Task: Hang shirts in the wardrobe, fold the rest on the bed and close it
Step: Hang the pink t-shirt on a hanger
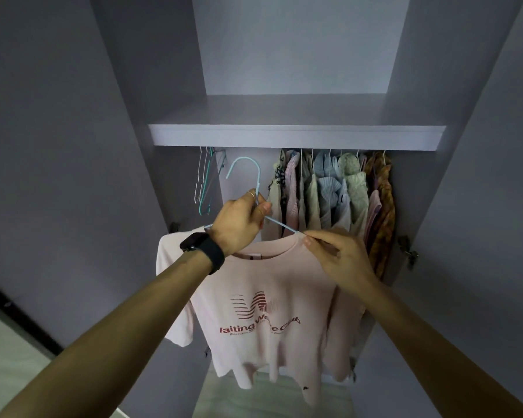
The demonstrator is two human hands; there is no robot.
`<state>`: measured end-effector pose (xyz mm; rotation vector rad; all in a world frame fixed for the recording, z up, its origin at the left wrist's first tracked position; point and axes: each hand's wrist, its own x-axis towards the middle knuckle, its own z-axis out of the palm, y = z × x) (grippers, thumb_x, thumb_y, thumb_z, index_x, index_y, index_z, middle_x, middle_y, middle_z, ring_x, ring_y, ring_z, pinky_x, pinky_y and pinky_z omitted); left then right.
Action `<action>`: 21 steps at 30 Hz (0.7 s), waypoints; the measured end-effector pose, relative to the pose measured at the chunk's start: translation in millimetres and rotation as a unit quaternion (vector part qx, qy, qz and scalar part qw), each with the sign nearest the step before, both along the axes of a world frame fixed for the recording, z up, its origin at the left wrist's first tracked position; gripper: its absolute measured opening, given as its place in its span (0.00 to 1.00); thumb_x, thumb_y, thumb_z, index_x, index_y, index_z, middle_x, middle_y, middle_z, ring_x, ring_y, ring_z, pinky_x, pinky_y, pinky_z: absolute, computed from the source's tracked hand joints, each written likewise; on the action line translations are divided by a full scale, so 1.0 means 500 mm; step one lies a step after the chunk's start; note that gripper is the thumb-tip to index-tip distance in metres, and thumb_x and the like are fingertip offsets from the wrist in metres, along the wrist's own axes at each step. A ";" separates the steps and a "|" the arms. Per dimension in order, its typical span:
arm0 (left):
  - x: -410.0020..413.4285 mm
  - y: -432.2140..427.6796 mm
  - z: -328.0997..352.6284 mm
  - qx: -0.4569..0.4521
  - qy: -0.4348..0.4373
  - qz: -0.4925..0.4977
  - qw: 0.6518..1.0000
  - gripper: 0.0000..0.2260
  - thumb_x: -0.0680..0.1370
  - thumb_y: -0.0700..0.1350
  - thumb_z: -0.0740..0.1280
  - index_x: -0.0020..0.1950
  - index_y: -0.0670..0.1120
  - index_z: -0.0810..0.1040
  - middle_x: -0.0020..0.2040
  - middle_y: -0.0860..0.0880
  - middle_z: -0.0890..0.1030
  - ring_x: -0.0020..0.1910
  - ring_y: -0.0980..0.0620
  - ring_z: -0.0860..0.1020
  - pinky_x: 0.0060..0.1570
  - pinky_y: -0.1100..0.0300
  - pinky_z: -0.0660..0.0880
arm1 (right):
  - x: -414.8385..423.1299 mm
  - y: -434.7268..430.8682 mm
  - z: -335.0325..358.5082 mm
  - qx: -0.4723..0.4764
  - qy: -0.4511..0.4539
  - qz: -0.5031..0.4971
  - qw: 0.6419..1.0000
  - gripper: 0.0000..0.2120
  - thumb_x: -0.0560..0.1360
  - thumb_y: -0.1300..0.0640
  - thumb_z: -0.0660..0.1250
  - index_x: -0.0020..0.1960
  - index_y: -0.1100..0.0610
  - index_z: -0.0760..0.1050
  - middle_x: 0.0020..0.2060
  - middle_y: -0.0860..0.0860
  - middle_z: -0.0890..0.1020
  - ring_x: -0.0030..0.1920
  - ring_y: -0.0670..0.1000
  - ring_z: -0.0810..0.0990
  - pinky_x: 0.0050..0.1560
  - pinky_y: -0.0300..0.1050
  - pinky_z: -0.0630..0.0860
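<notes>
A pale pink T-shirt (pixel 266 312) with dark red print hangs on a light blue hanger (pixel 244 173) in front of the open wardrobe. My left hand (pixel 239 224), a black watch on its wrist, grips the hanger just under its hook. My right hand (pixel 337 254) pinches the shirt's collar at the hanger's right arm. The hook is raised below the shelf, level with the hanging clothes, and it is not on the rail.
Several shirts (pixel 335 191) hang packed at the right of the rail. A few empty hangers (pixel 205 179) hang at the left, leaving a gap between. A lilac shelf (pixel 296 135) runs above. Both wardrobe doors (pixel 58 146) stand open at the sides.
</notes>
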<state>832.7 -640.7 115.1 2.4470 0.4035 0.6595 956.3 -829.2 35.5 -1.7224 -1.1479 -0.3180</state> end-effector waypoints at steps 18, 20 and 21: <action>0.011 0.070 -0.055 -0.029 0.062 -0.008 0.998 0.12 0.82 0.53 0.63 0.56 0.46 0.77 0.47 0.49 0.85 0.47 0.50 0.83 0.52 0.54 0.79 | -0.017 0.040 -0.025 -0.251 -0.086 -0.050 0.963 0.12 0.77 0.47 0.68 0.40 0.52 0.72 0.29 0.43 0.70 0.33 0.50 0.73 0.34 0.43 0.63; 0.013 0.107 -0.058 -0.012 0.104 -0.031 0.994 0.19 0.81 0.60 0.63 0.65 0.49 0.76 0.57 0.49 0.83 0.54 0.50 0.82 0.56 0.59 0.77 | -0.033 0.062 -0.029 -0.255 -0.071 -0.087 0.960 0.13 0.78 0.48 0.67 0.39 0.52 0.71 0.32 0.44 0.73 0.35 0.52 0.76 0.35 0.43 0.64; 0.010 0.125 -0.061 0.002 0.122 -0.038 0.992 0.23 0.80 0.61 0.63 0.70 0.49 0.74 0.62 0.50 0.81 0.58 0.50 0.80 0.57 0.61 0.74 | -0.041 0.076 -0.031 -0.258 -0.057 -0.101 0.959 0.13 0.78 0.48 0.67 0.38 0.51 0.69 0.32 0.45 0.75 0.36 0.53 0.77 0.36 0.44 0.65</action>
